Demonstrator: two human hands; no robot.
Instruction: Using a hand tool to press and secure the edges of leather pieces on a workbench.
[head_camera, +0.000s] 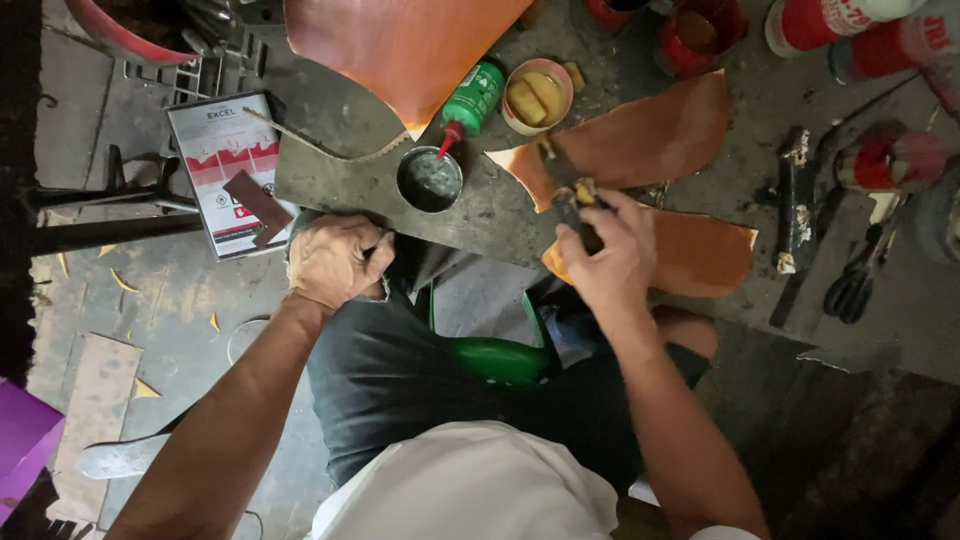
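Leather gluing at a dark tabletop (480, 215), seen from above.

Right hand (610, 250), grip closed around a glue brush (572, 185) at frame centre, its tip on a tan leather piece (640, 135); left hand (335, 260) fisted at the tabletop edge, perhaps holding nothing. A round glue tin (429, 180) sits between them.

Bare counter (330, 185) between the hands, small round tin (429, 179) and green bottle (470, 100) just behind, leather pieces (640, 135) crowding the right, scissors (855, 285) beyond
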